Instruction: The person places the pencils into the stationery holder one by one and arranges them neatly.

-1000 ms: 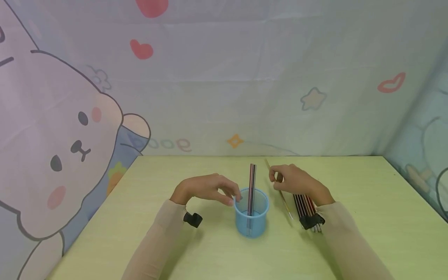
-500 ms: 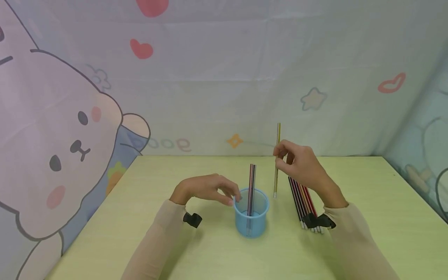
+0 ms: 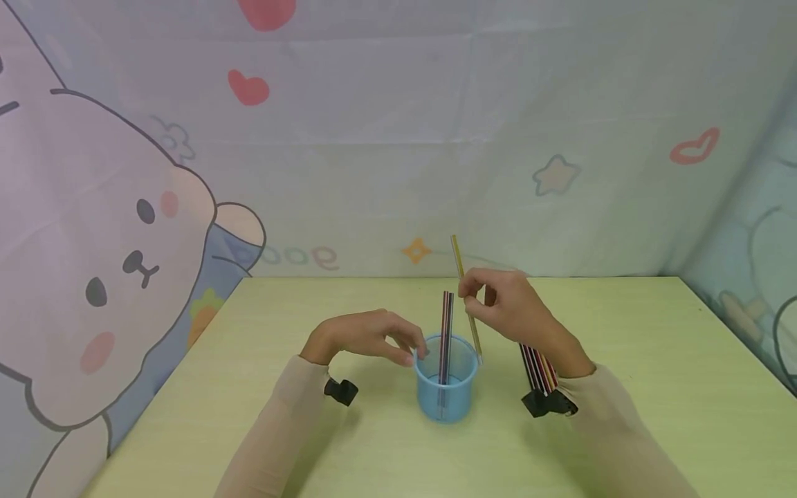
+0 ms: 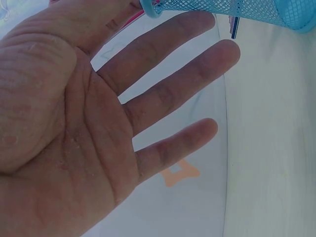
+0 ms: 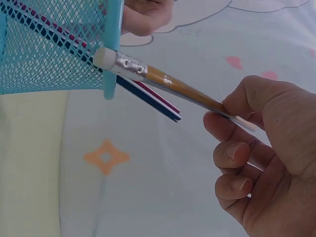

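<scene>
While the left hand (image 3: 367,333) pinches the cup (image 3: 463,401) at its rim, the step in hand seems to be bringing the yellow pencil (image 3: 458,256) over to it. Next, I judge, the eraser end, below the right hand (image 3: 513,301), must shift inward over the rim and go down beside the standing pencils (image 3: 447,318). Thumb and forefinger of that hand are closed on the shaft, its other fingers loosely bent. Whether eraser meets rim, I cannot tell. More pencils (image 3: 538,370) lie under the right wrist.
</scene>
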